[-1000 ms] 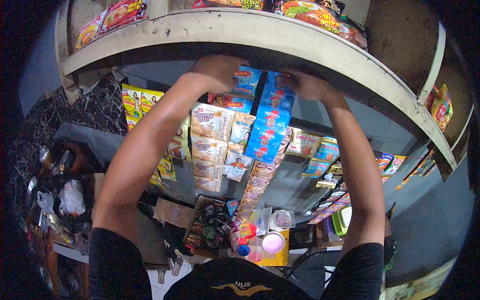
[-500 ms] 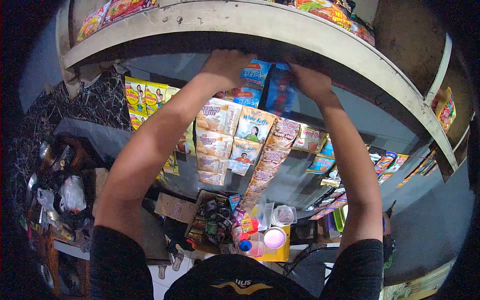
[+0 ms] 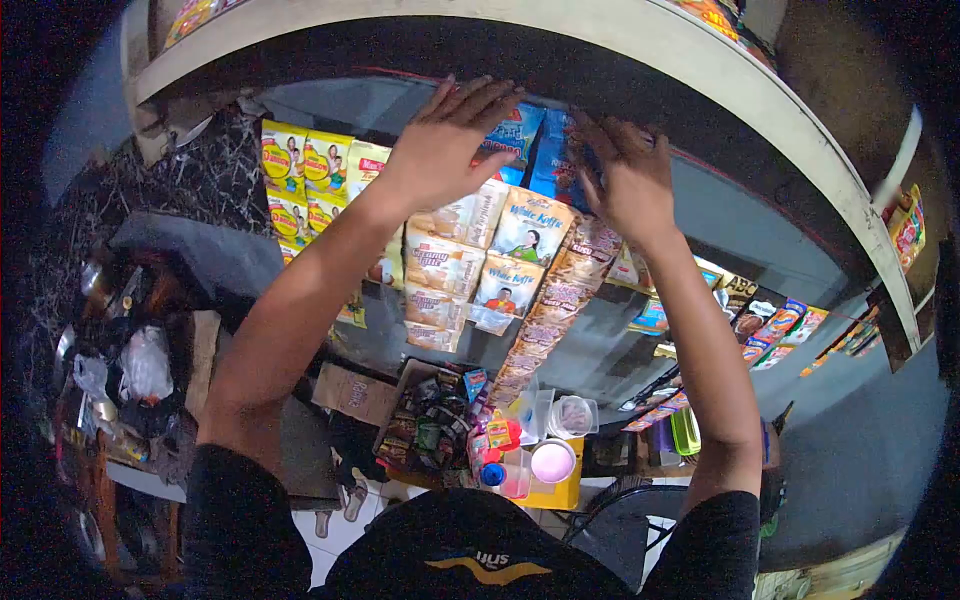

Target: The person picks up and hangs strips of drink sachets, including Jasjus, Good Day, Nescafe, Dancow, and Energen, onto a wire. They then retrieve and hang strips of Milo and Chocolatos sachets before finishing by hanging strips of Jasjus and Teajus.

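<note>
My left hand (image 3: 450, 145) is raised, its fingers stretched out and apart beside a strip of blue sachets (image 3: 518, 132). A second strip of blue sachets (image 3: 553, 165) hangs to the right, with the fingertips of my right hand (image 3: 630, 180) close to its edge. That hand is open too, its fingers spread and slightly bent. Just below hang cream-coloured latte sachets (image 3: 440, 265), White Koffie sachets (image 3: 520, 235) and a long strip of brown sachets (image 3: 555, 305). The tops of the blue strips sit near the shelf's dark underside.
A white-edged curved shelf (image 3: 480, 22) spans overhead. Yellow sachets (image 3: 325, 160) hang at left, more colourful sachets (image 3: 780, 325) at right. Below are a box of dark packets (image 3: 425, 415), a pink-lidded tub (image 3: 552, 461), a clear container (image 3: 573, 415) and a black chair (image 3: 620, 520).
Both hands have come away from the tops of the blue sachets, and their fingers have opened out. My view has tilted down a little, showing more of the hanging strips.
</note>
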Demonstrator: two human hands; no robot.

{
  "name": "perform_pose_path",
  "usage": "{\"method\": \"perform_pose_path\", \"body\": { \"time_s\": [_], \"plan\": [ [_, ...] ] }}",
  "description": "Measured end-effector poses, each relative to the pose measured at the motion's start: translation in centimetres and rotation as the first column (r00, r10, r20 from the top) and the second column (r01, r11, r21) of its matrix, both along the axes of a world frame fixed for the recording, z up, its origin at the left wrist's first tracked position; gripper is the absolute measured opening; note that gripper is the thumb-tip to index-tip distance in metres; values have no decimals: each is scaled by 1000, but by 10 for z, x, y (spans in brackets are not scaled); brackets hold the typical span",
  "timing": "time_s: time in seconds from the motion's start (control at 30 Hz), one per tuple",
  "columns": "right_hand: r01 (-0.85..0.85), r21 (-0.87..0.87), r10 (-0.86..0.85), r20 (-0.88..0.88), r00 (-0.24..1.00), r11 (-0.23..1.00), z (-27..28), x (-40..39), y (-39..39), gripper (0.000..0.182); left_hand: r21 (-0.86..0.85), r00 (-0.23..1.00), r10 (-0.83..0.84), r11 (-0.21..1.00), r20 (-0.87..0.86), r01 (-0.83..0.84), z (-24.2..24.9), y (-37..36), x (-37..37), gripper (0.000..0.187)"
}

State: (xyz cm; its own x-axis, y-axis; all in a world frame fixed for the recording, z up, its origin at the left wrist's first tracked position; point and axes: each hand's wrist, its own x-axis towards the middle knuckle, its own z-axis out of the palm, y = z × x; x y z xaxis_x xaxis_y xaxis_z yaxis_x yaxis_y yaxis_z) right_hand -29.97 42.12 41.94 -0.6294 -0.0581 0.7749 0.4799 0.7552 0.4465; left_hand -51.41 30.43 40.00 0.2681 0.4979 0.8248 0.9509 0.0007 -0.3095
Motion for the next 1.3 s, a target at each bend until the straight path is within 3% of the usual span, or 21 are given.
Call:
{"method": "perform_pose_path", "body": {
  "time_s": [0.23,0.43,0.5,0.53,0.57,0.67,0.8,0.87,0.9,0.93,1.0,1.03,1.1,1.2,1.23,1.3],
  "plan": [
    [-13,-37,12,-35,999,999,-2,-74,-21,43,-19,992,100,995,75,-98,7,-27,-71,50],
    [-112,-132,114,2,994,985,-4,-147,-54,47,-74,993,54,996,106,-47,18,-71,-150,46],
    [-85,-85,78,-81,994,993,-8,-168,-67,47,-81,983,18,997,183,-3,19,-85,-169,47],
    [-88,-87,82,-78,994,992,-7,-177,-73,47,-171,936,42,985,350,20,23,-101,-168,48],
    [-88,-122,80,-66,995,989,-3,-184,-77,46,-172,935,45,985,353,17,24,-106,-180,48],
    [-87,-167,77,-61,995,982,1,-208,-83,45,-133,993,38,991,109,-23,27,-116,-212,48],
    [-78,-215,72,-36,997,974,10,-227,-91,46,-69,996,84,994,39,-81,28,-123,-227,45],
    [-23,-246,22,-7,1000,969,16,-226,-97,44,-42,969,241,970,61,-238,33,-121,-221,47],
    [23,-275,-17,26,1000,961,22,-225,-100,42,-37,971,231,973,58,-229,40,-118,-217,47],
    [30,-270,-24,26,999,962,27,-223,-103,42,-137,950,295,950,98,-281,47,-114,-212,49],
    [100,-510,-78,65,995,854,37,-218,-103,38,-299,921,354,907,164,-296,57,-102,-212,49],
    [104,-506,-82,65,995,857,38,-217,-97,38,-294,922,350,910,167,-292,63,-97,-219,49],
    [132,-449,-121,54,991,884,39,-216,-89,39,-449,878,446,829,173,-332,74,-93,-225,47],
    [219,-433,-184,121,975,874,37,-214,-95,43,-499,890,435,807,140,-315,85,-106,-229,47],
    [225,-433,-191,120,974,873,36,-213,-97,43,-499,893,429,809,140,-311,82,-101,-245,47],
    [221,-365,-205,82,975,904,34,-213,-99,43,-323,913,403,858,-58,-399,79,-93,-267,44]
  ]
}}
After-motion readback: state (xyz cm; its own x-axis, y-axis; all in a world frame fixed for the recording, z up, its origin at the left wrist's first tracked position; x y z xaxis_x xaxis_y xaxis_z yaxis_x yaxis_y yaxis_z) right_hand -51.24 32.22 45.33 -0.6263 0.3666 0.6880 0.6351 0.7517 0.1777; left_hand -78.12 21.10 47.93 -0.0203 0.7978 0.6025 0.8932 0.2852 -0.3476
